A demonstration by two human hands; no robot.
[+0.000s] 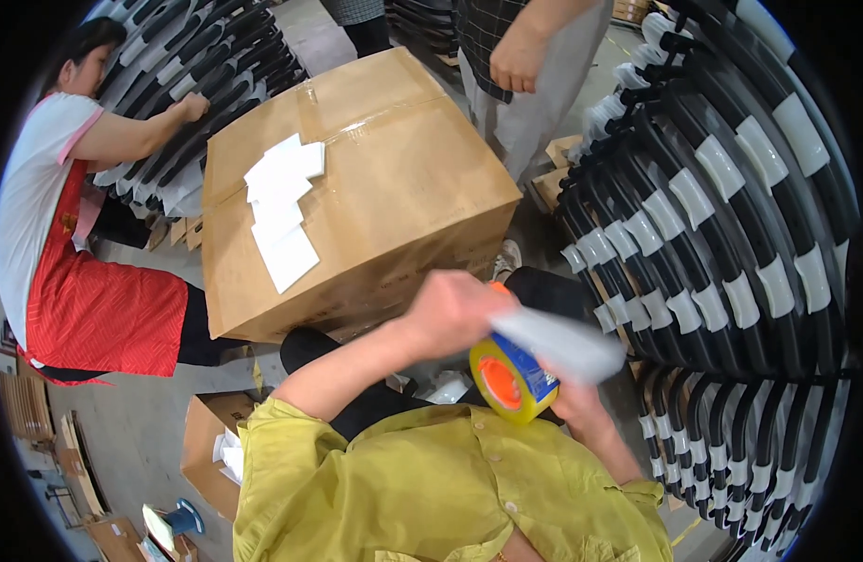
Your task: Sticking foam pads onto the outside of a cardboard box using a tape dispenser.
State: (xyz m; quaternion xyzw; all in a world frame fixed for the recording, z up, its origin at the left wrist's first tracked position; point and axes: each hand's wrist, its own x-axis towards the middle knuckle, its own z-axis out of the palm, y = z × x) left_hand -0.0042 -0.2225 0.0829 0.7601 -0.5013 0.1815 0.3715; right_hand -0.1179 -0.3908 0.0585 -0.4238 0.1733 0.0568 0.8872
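Observation:
My left hand [459, 309] is closed in front of the big carton, blurred by motion. It grips a tape dispenser [500, 375] with an orange hub, a blue side and a roll of yellowish tape; an orange part also shows beside the fingers. Across the dispenser's upper end lies a smeared white strip or sheet [567, 347]. My right hand [576, 401] is just below that sheet and behind the roll; its fingers are mostly hidden. On top of the closed, taped cardboard carton [413, 159] several white rectangular pieces [286, 255] lie overlapping.
Stacked black curved tubes with white wraps [703, 215] stand close on my right. A person in a red apron [113, 309] sits at left, beside another stack. Someone in grey trousers [534, 112] stands beyond the carton. A small open box [202, 440] holds white pieces near my left.

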